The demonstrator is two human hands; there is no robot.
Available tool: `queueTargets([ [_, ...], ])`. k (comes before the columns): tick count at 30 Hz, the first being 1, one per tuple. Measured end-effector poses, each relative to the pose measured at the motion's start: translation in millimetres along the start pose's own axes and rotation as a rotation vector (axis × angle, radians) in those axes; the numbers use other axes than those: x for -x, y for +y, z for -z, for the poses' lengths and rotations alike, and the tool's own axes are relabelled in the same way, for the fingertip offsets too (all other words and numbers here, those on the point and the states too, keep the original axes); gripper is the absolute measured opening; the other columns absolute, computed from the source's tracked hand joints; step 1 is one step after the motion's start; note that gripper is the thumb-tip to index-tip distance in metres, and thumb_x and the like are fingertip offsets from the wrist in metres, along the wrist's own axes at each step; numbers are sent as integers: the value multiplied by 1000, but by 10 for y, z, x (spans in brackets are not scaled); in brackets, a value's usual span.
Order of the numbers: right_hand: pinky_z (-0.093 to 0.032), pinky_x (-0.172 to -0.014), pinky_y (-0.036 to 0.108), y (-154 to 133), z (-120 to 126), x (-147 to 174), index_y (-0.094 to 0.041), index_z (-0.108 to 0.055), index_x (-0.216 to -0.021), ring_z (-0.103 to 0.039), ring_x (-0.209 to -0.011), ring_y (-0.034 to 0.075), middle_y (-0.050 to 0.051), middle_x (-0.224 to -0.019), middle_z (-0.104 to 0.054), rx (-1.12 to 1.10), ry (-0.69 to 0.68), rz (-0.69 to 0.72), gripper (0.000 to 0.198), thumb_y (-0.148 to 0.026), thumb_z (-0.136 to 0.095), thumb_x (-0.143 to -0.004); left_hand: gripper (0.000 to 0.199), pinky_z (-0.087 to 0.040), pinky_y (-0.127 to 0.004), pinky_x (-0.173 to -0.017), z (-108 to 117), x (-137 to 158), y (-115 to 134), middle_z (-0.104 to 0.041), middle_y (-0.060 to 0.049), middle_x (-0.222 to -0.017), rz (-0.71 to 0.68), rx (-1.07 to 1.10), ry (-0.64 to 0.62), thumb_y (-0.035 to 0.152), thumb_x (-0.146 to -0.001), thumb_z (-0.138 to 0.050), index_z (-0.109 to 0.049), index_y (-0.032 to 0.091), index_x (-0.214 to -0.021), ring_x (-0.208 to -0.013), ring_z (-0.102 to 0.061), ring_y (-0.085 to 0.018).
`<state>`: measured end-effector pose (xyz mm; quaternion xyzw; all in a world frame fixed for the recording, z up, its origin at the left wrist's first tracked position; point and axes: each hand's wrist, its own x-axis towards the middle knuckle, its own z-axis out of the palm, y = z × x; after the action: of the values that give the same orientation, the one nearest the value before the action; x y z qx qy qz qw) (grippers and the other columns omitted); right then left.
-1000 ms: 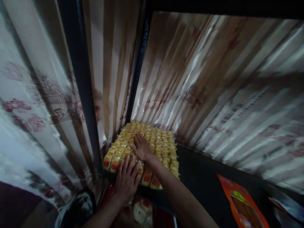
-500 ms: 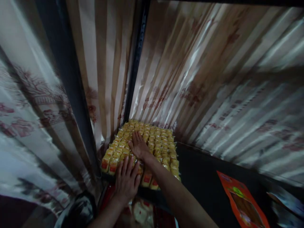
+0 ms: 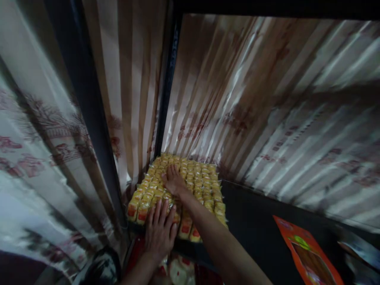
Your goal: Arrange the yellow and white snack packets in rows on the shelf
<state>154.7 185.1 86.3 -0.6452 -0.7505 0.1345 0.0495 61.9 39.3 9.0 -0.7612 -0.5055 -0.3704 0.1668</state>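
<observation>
Rows of small yellow packets in clear wrapping stand packed side by side in a block on a dark shelf. Red labels show on the front ones. My right hand lies flat on top of the rows, fingers stretched toward the back corner. Against the front edge rests my left hand, its fingers spread over the nearest packets. Neither hand grips anything. The packets under both palms and beneath my right forearm are hidden.
Patterned, pleated sheeting lines the walls, with a dark post at the corner. An orange packet lies on the black surface to the right. Pale wrapped items sit below the front edge.
The whole view has shifted slightly, so the packets and hands appear a little lower. Both hands stay on the packets in nearly the same places.
</observation>
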Motion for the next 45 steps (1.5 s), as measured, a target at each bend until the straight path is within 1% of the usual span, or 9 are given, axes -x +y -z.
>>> queueTargets([
  [4, -1, -115, 34, 0, 9, 9, 1, -13, -146, 2, -143, 24, 15, -155, -6, -1, -28, 12, 74, -51, -12, -93, 45, -12, -41, -113, -11, 6, 3, -52, -7, -135, 3, 3, 8, 35, -85, -49, -55, 24, -127, -137, -26, -26],
  [10, 1, -115, 36, -42, 48, -81, -4, -16, -146, -1, -143, 22, 13, -155, -9, 90, 73, 31, 72, -52, -14, -93, 45, -12, -40, -114, 0, 2, -11, -52, -6, -136, -3, -9, 7, 36, -85, -48, -54, 24, -128, -138, -25, -25],
  [17, -6, -115, 39, -64, -24, -281, -5, -22, -145, -8, -143, 22, 13, -153, -18, 53, 39, 62, 68, -48, -13, -94, 44, -9, -40, -114, -29, 6, -25, -52, -7, -135, -16, -9, -6, 36, -85, -49, -56, 23, -127, -140, -21, -25],
  [22, -7, -115, 38, -99, 23, -192, -3, -23, -145, -10, -143, 22, 13, -153, -19, 37, 93, 64, 66, -46, -13, -95, 43, -10, -40, -115, -41, 23, -14, -53, -7, -135, 4, 10, -3, 37, -86, -48, -56, 24, -126, -140, -21, -24],
  [24, -9, -115, 38, -26, 81, -84, -3, -23, -145, -10, -143, 22, 13, -153, -19, 41, 181, 21, 65, -44, -12, -95, 44, -11, -40, -114, -30, 28, -5, -51, -7, -136, 15, 14, -17, 37, -86, -47, -55, 25, -128, -139, -23, -24],
  [27, -9, -115, 39, 244, 173, 145, -2, -22, -145, -9, -143, 23, 15, -152, -20, 113, 271, -53, 63, -41, -16, -96, 44, -11, -41, -114, -6, 29, 7, -49, -7, -138, 23, 19, -26, 37, -87, -46, -54, 24, -128, -138, -25, -24],
  [33, -10, -114, 44, 786, 187, 525, -6, -29, -143, -13, -142, 28, 15, -151, -23, 243, 148, -44, 61, -43, -23, -95, 44, -11, -42, -115, 6, 37, 18, -50, -8, -137, 22, 28, -20, 36, -88, -44, -54, 22, -129, -138, -27, -24],
  [39, -14, -115, 38, 852, 53, 466, -2, -27, -143, -18, -141, 22, 16, -150, -26, 193, 181, 12, 63, -42, -21, -95, 44, -11, -43, -115, 10, 36, 38, -50, -9, -137, 28, 20, -28, 35, -88, -44, -54, 22, -128, -138, -25, -24],
  [45, -18, -114, 42, 835, -41, 394, 0, -26, -142, -20, -141, 24, 19, -149, -28, 151, 247, 56, 62, -38, -21, -95, 45, -11, -43, -114, -2, 37, 40, -48, -10, -139, 9, 9, -48, 34, -86, -47, -54, 20, -129, -139, -25, -26],
])
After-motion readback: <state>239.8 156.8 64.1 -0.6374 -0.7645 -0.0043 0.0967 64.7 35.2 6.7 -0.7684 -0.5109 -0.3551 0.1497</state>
